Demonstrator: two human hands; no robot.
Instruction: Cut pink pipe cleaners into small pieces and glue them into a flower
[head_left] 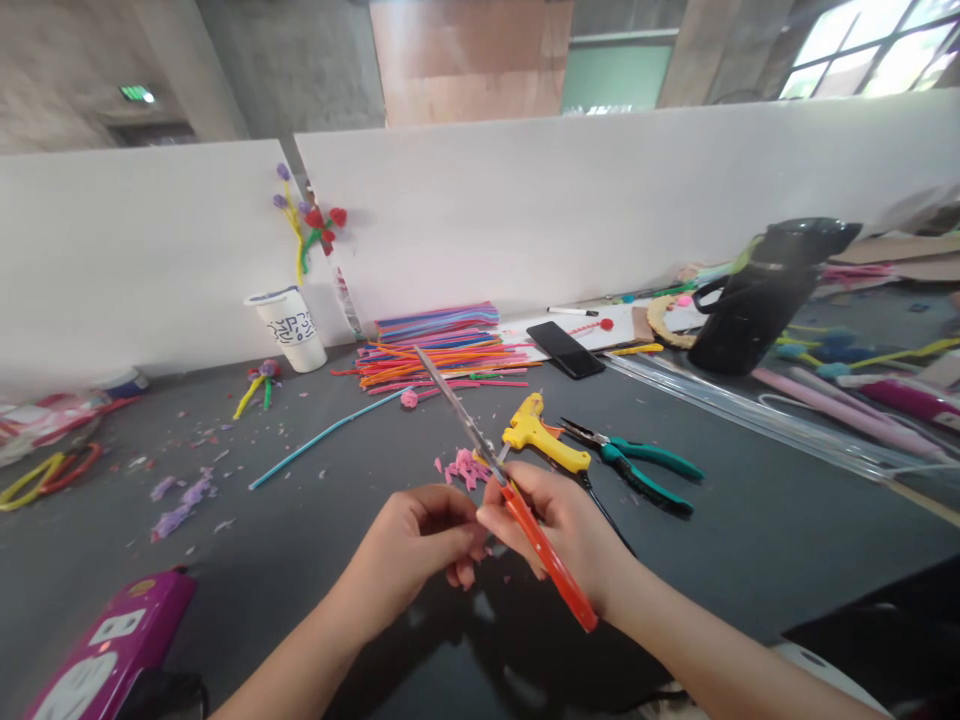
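My right hand (559,520) is wrapped round a pair of scissors (536,535) with red handles, the blades pointing up and to the left. Close beside it, the fingers of my left hand (427,540) are pinched together, and whatever is between them is hidden. Just beyond my hands lies a small heap of pink fuzzy clippings (465,467). A yellow glue gun (544,437) rests behind my right hand, and pliers with teal handles (649,465) lie to its right.
Pipe cleaners (442,350) are bundled at the back, near a black phone (565,350). A paper cup (289,328) stands left, a black jug (765,295) right. A purple power strip (112,640) sits front left. Clear tubes (750,415) lie right; a white partition (525,210) rises behind.
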